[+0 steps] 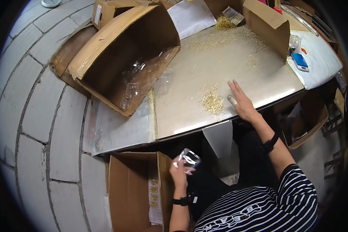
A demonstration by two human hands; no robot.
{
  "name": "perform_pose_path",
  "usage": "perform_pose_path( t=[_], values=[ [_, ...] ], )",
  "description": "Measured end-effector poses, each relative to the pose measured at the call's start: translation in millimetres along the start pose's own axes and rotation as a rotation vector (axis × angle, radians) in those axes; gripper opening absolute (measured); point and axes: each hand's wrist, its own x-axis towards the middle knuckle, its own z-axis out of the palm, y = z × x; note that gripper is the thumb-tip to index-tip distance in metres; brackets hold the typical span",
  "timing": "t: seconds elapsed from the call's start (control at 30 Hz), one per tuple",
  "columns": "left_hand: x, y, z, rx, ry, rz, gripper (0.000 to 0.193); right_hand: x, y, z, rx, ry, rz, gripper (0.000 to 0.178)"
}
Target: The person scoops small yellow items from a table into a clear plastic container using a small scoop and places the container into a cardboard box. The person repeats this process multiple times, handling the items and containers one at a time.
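Beside the pile of small thin gold-coloured metal pieces (212, 101), my right hand (241, 103) lies with its fingers stretched out, palm side toward the tabletop (185, 116). A pale wrapping circles one of its fingers. My left hand (178, 172) is below the table's front edge, gripping a small clear plastic box (189, 158) that shines with reflections. Whether anything is inside that box I cannot tell. A chute-like translucent sheet (219, 139) hangs from the table edge below the pile.
A large cardboard box (123, 31) lies on its side at the left, with several clear plastic boxes (132, 91) at its mouth. An open carton (129, 193) beside my left arm holds filled packs (154, 197). More gold pieces (225, 23) lie far back; a blue-screened scale (300, 62) sits right.
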Motion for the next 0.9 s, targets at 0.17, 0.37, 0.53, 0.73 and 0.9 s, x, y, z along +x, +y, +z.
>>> perform_pose_path(
  t=[0.17,0.37,0.53,0.73,0.9],
  values=[
    [9.4,-82.0,26.1,-0.061,-0.358,-0.479,0.052,-2.6,-24.7,55.1,-0.371,-0.149,-0.313,0.058],
    [25.0,-104.6,94.5,-0.507,-0.419,-0.503,0.044,-66.6,-56.2,31.2,-0.2,-0.106,-0.246,0.053],
    [18.6,-88.5,93.8,-0.395,-0.522,-0.595,0.055,-101.1,-52.5,-25.5,-0.006,-0.019,-0.206,0.048],
    [6.3,-96.8,90.4,-0.423,-0.57,-0.591,0.055,-143.8,-23.8,-35.7,0.073,-0.145,-0.1,0.042],
    [7.2,-96.9,87.2,-0.373,-0.523,-0.57,0.051,-158.8,-15.7,-28.9,0.085,-0.204,-0.164,0.035]
  ],
)
